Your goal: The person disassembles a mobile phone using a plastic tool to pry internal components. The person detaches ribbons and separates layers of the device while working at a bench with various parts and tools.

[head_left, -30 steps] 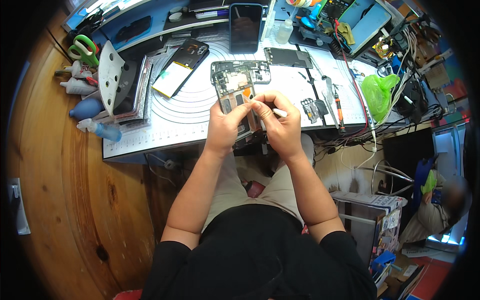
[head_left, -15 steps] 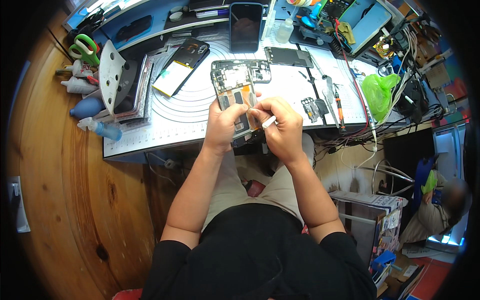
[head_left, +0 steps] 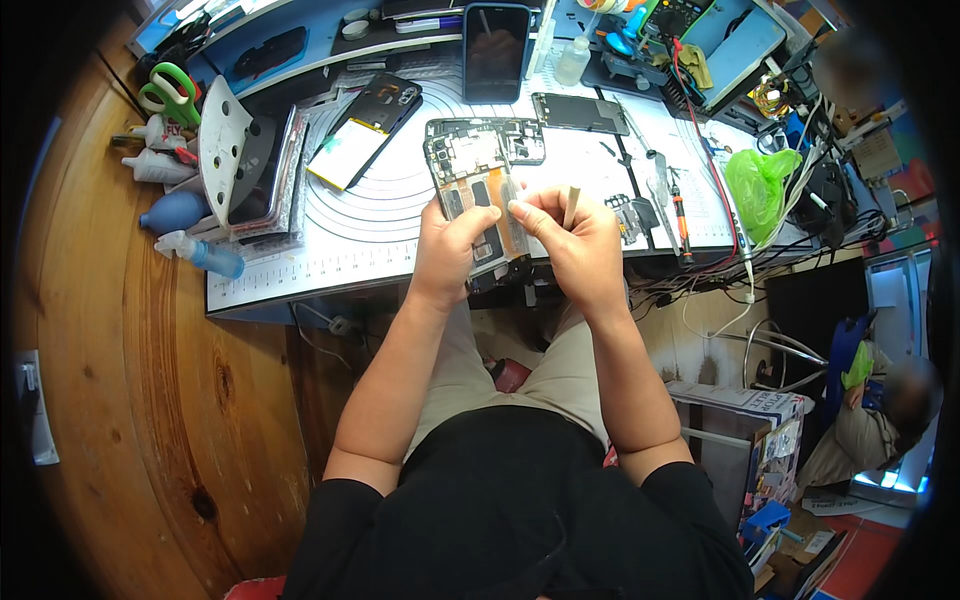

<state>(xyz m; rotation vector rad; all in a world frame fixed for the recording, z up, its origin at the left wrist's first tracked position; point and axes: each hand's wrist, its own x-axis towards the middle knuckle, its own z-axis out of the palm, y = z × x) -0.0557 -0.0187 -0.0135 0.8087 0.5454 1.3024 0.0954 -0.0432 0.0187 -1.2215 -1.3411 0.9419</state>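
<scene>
My left hand [head_left: 445, 250] is closed around the left side of an opened phone [head_left: 478, 198], its thumb lying over the inner face. Bare circuitry shows at the phone's top, with orange-brown strips and dark parts below. My right hand [head_left: 582, 250] is closed at the phone's right edge, thumb and forefinger pinched together there. A slim tan stick [head_left: 572, 206] pokes up from between its fingers. Whether the pinch also grips a piece of the phone cannot be made out. Just behind the phone lies another dark phone part with exposed circuitry [head_left: 526, 142].
On the ruled white mat [head_left: 262, 284] lie a dark phone back with a battery [head_left: 345, 155], a flat dark panel [head_left: 580, 114], small parts [head_left: 632, 218] and an orange screwdriver [head_left: 682, 222]. A phone [head_left: 494, 55] stands behind. Right: a green bag [head_left: 757, 190] and cables. Another person sits far right.
My right hand has shifted slightly right, its pinch now farther up the phone's edge. The stick in it has swung from slanting across the fingers to nearly upright. My left hand stays about where it was.
</scene>
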